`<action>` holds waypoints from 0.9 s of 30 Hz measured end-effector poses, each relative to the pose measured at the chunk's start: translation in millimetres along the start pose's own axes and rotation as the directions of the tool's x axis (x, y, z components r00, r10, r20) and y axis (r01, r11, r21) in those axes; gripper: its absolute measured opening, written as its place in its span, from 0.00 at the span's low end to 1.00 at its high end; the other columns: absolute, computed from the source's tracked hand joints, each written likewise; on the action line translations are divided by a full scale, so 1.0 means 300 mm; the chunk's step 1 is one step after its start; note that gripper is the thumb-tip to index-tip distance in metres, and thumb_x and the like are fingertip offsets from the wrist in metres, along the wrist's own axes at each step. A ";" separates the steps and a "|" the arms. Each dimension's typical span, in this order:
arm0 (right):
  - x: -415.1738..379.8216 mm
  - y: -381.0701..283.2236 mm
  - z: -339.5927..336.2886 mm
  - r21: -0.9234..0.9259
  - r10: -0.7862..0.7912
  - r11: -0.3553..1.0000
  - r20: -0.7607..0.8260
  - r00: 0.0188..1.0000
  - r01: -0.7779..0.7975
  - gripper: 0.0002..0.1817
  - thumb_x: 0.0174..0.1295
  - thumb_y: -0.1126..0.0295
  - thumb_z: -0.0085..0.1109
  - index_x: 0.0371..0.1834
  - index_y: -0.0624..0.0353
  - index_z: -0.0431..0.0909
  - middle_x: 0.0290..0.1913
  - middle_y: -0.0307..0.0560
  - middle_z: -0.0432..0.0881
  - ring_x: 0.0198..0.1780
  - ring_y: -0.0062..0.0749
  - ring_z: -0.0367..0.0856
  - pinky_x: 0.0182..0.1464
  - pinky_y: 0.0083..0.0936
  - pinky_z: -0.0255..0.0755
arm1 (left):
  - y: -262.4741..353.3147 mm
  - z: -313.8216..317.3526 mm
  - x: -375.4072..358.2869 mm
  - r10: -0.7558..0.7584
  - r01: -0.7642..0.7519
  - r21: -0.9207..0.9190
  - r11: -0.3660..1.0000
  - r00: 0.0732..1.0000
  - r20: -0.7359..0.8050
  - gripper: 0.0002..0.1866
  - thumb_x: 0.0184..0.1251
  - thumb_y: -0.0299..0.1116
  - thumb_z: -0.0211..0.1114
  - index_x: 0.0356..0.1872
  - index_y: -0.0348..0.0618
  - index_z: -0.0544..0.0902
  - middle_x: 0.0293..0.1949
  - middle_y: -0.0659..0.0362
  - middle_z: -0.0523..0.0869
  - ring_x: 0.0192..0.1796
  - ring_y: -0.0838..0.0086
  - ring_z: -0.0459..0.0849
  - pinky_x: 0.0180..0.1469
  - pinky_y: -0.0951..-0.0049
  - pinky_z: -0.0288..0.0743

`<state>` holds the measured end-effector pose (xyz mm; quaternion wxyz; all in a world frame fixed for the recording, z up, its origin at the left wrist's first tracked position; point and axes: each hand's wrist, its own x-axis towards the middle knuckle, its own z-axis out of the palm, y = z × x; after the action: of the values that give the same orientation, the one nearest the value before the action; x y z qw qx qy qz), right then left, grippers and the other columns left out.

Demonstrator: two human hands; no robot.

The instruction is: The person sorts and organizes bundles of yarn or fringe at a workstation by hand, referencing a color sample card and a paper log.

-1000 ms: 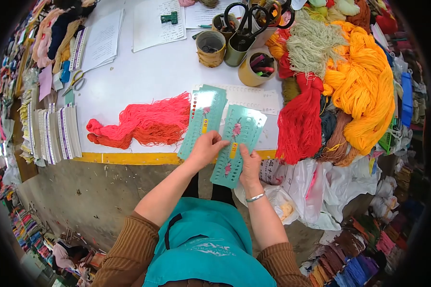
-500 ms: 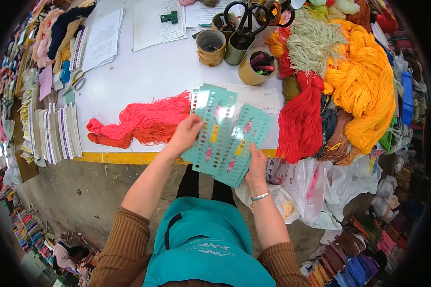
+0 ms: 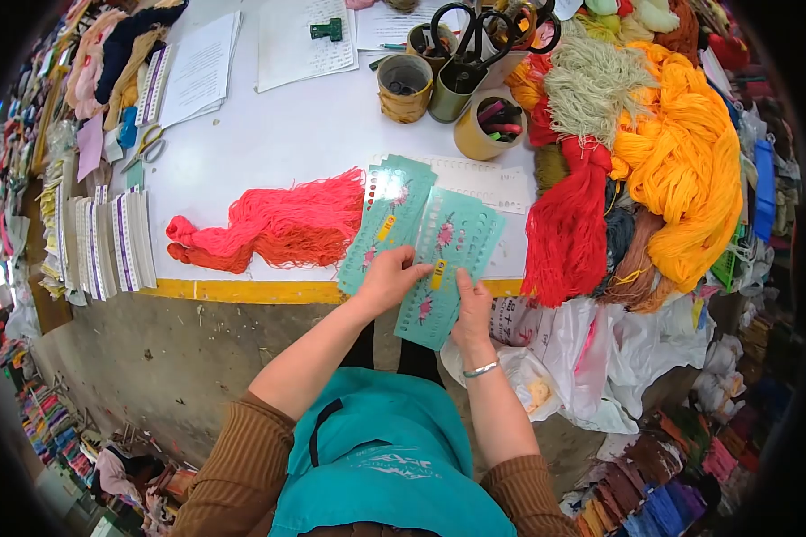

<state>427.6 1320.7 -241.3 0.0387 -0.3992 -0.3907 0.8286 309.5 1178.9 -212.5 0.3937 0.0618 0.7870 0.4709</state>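
Left hand (image 3: 387, 279): thumb and fingers pinching the left edge of the front card.
Right hand (image 3: 471, 311): gripping the same card's lower right edge.
Teal punched thread cards (image 3: 446, 268): two, overlapped, over the table's yellow edge (image 3: 242, 291).
Handling: judged light, thin, bendable; hold by the edges.
Nearby: coral yarn skein (image 3: 269, 228) lies left.

Red printed characters show on the white plastic bag (image 3: 521, 315) hanging below the desk (image 3: 269, 152) edge, too small to read. The paper sheets (image 3: 304, 36) carry lines of writing, and the teal apron (image 3: 394, 465) bears a pale logo, both illegible.
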 end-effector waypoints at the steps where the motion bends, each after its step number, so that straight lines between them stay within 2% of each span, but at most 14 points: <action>1: -0.001 -0.004 0.008 0.028 0.008 1.000 0.006 1.000 -0.008 0.15 0.69 0.63 0.60 0.52 0.61 0.79 0.47 0.43 0.85 0.43 0.26 0.85 0.47 0.28 0.80 | -0.008 -0.009 0.003 -0.005 0.005 0.019 1.000 1.000 0.013 0.17 0.63 0.40 0.71 0.29 0.33 0.79 0.22 0.58 0.79 0.26 0.76 0.75 0.30 0.69 0.70; 4: 0.001 -0.011 0.003 0.010 0.032 0.999 0.000 0.999 -0.032 0.15 0.68 0.64 0.61 0.52 0.61 0.79 0.47 0.42 0.85 0.43 0.26 0.84 0.46 0.27 0.80 | -0.039 -0.019 0.009 0.050 -0.041 -0.175 0.984 0.998 0.049 0.17 0.67 0.41 0.66 0.32 0.33 0.81 0.22 0.59 0.79 0.27 0.77 0.74 0.32 0.70 0.70; 7: 0.008 -0.006 -0.016 0.002 -0.002 1.000 -0.049 0.999 0.002 0.15 0.67 0.63 0.64 0.48 0.62 0.81 0.45 0.39 0.84 0.42 0.21 0.81 0.47 0.24 0.76 | -0.050 -0.084 0.037 -0.005 0.024 -0.146 0.989 0.992 0.127 0.16 0.72 0.41 0.62 0.36 0.34 0.84 0.29 0.66 0.81 0.33 0.84 0.75 0.34 0.77 0.71; 10: 0.025 -0.018 -0.069 -0.031 -0.020 0.999 -0.098 0.995 0.017 0.14 0.67 0.63 0.63 0.49 0.61 0.80 0.46 0.41 0.85 0.42 0.25 0.84 0.45 0.25 0.79 | -0.087 -0.154 0.074 -0.062 0.073 -0.203 0.976 0.996 0.060 0.17 0.75 0.41 0.58 0.39 0.35 0.83 0.28 0.67 0.81 0.32 0.84 0.75 0.37 0.77 0.72; 12: 0.028 -0.036 -0.084 -0.016 -0.019 1.000 -0.105 0.994 0.017 0.14 0.67 0.63 0.63 0.49 0.61 0.80 0.45 0.41 0.85 0.41 0.25 0.84 0.44 0.25 0.80 | -0.080 -0.184 0.083 -0.104 0.114 -0.117 0.987 0.991 0.085 0.17 0.71 0.42 0.63 0.43 0.35 0.82 0.33 0.62 0.83 0.36 0.76 0.80 0.41 0.72 0.75; 13: 0.027 -0.040 -0.085 -0.001 -0.016 1.000 -0.109 0.994 0.016 0.14 0.67 0.63 0.63 0.48 0.61 0.80 0.45 0.41 0.85 0.40 0.25 0.84 0.44 0.25 0.80 | -0.016 -0.181 0.051 0.071 -0.019 0.271 0.962 0.981 -0.181 0.18 0.67 0.43 0.66 0.44 0.35 0.82 0.37 0.57 0.83 0.40 0.70 0.81 0.43 0.68 0.76; 14: 0.027 -0.040 -0.083 -0.001 -0.016 1.000 -0.109 0.994 0.015 0.14 0.67 0.63 0.63 0.48 0.61 0.80 0.45 0.41 0.85 0.40 0.25 0.84 0.44 0.25 0.80 | 0.028 -0.172 0.028 0.326 -0.036 0.635 0.771 0.880 -0.345 0.20 0.64 0.43 0.69 0.46 0.35 0.81 0.41 0.53 0.83 0.45 0.63 0.82 0.44 0.65 0.77; 15: 0.027 -0.039 -0.081 -0.004 -0.011 1.000 -0.092 0.996 0.011 0.14 0.66 0.63 0.64 0.48 0.61 0.80 0.45 0.41 0.85 0.40 0.25 0.84 0.44 0.26 0.80 | 0.036 -0.158 0.021 0.288 -0.063 0.595 0.801 0.912 -0.292 0.23 0.58 0.43 0.72 0.47 0.36 0.80 0.46 0.48 0.80 0.51 0.54 0.79 0.46 0.59 0.76; 17: 0.023 -0.029 -0.062 -0.006 -0.003 1.000 -0.071 0.997 0.003 0.14 0.66 0.63 0.64 0.48 0.61 0.80 0.44 0.41 0.85 0.39 0.25 0.84 0.43 0.26 0.80 | 0.026 -0.090 0.006 0.297 -0.182 0.500 0.847 0.941 -0.161 0.21 0.58 0.43 0.73 0.43 0.36 0.81 0.43 0.50 0.81 0.47 0.58 0.80 0.45 0.61 0.76; 18: 0.019 -0.022 -0.036 0.003 -0.015 1.000 -0.057 0.998 0.015 0.15 0.66 0.62 0.64 0.48 0.61 0.80 0.45 0.41 0.85 0.40 0.25 0.84 0.44 0.26 0.80 | 0.018 -0.050 0.009 0.213 -0.174 0.317 0.932 0.973 -0.092 0.18 0.59 0.42 0.73 0.38 0.36 0.81 0.35 0.53 0.82 0.38 0.66 0.81 0.40 0.66 0.75; 19: 0.013 -0.019 -0.014 0.011 -0.028 1.000 -0.045 0.999 0.028 0.15 0.66 0.62 0.64 0.48 0.61 0.80 0.45 0.42 0.85 0.40 0.26 0.84 0.44 0.27 0.80 | 0.024 -0.029 0.001 0.215 -0.176 0.318 0.932 0.972 -0.093 0.18 0.59 0.42 0.73 0.38 0.36 0.81 0.35 0.53 0.82 0.38 0.66 0.81 0.40 0.66 0.75; 21: -0.001 -0.020 0.015 0.014 -0.017 1.000 -0.037 0.999 0.018 0.15 0.66 0.63 0.65 0.49 0.61 0.80 0.45 0.40 0.85 0.41 0.24 0.83 0.45 0.25 0.78 | 0.028 0.003 -0.009 -0.011 0.010 0.047 0.999 1.000 0.015 0.15 0.60 0.40 0.72 0.33 0.37 0.81 0.26 0.59 0.79 0.30 0.76 0.76 0.34 0.72 0.72; 22: -0.007 -0.025 0.020 0.016 -0.005 1.000 -0.032 0.999 0.005 0.15 0.66 0.64 0.65 0.49 0.62 0.80 0.45 0.39 0.84 0.42 0.21 0.82 0.46 0.24 0.77 | -0.007 0.020 0.008 0.048 -0.050 -0.080 0.996 0.999 -0.025 0.14 0.61 0.38 0.72 0.30 0.36 0.81 0.22 0.64 0.77 0.27 0.82 0.73 0.31 0.74 0.70; 27: -0.009 -0.037 0.024 0.046 0.049 0.998 -0.007 0.999 -0.049 0.14 0.66 0.66 0.64 0.50 0.62 0.80 0.46 0.40 0.84 0.44 0.22 0.82 0.48 0.25 0.77 | -0.033 -0.035 0.016 0.043 -0.036 -0.116 0.993 0.997 0.062 0.15 0.64 0.38 0.69 0.28 0.34 0.80 0.23 0.61 0.80 0.28 0.81 0.75 0.31 0.73 0.70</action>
<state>421.9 1322.9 -229.4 0.0292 -0.4111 -0.3616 0.8363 301.9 1168.5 -220.4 0.4125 0.0699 0.7442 0.5207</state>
